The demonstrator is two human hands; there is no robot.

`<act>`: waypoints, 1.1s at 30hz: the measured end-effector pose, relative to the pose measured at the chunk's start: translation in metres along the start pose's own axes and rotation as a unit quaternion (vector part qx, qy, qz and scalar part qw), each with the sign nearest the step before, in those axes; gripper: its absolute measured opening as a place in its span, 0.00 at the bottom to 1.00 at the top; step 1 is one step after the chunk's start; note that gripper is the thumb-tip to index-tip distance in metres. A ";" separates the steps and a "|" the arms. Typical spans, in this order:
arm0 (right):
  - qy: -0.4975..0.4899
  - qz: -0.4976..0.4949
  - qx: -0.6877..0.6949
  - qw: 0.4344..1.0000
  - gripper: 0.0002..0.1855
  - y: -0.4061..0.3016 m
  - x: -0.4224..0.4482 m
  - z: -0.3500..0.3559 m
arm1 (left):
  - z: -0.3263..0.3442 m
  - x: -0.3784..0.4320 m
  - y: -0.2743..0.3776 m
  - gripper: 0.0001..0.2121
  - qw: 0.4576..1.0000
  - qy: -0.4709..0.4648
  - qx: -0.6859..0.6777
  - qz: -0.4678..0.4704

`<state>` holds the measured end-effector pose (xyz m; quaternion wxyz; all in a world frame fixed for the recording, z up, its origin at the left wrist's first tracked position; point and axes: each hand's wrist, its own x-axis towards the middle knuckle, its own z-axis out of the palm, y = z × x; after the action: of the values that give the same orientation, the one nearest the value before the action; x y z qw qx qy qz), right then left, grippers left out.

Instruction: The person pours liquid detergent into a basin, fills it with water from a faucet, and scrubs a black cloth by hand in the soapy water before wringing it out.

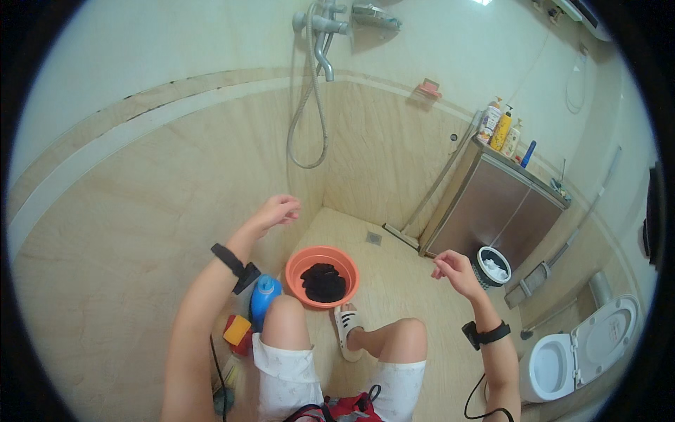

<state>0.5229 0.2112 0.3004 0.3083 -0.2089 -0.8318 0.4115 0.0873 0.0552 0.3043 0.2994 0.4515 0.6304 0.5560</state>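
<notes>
My left hand (279, 210) is raised in front of the tiled wall, fingers loosely bent, holding nothing. On the right, my right hand (447, 266) hovers over the floor near a small bin, its fingers curled and nothing seen in them. Between and below the hands, an orange plastic basin (293, 264) stands on the floor in front of my knees, with black cloth (324, 284) bunched inside. Beside it at the left is a blue plastic bottle (265, 298). A yellow sponge-like block (237, 330) rests on a red item (244, 345) near my left forearm.
A floor squeegee (401, 237) leans by a cabinet (480, 205) topped with pump bottles (501, 131). A wastebasket (494, 267) stands before the cabinet, and a toilet (551, 366) is at lower right. A shower hose (307, 166) hangs from the wall mixer.
</notes>
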 end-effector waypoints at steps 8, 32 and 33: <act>-0.028 -0.197 -0.340 0.919 0.13 -0.082 0.187 0.004 | 0.023 0.152 -0.011 0.21 0.949 0.078 0.262 0.160; 0.239 -0.397 -0.760 0.455 0.21 -0.205 0.529 0.021 | -0.018 0.071 -0.037 0.11 0.897 0.202 0.318 0.230; 0.256 -0.408 -0.762 0.433 0.21 -0.205 0.532 0.016 | -0.022 0.073 -0.038 0.11 0.901 0.200 0.300 0.241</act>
<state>0.1081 0.4047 0.6406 0.3549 -0.0913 -0.6801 -0.6349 0.0284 0.1124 0.2812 -0.1260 0.5370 0.6860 0.4745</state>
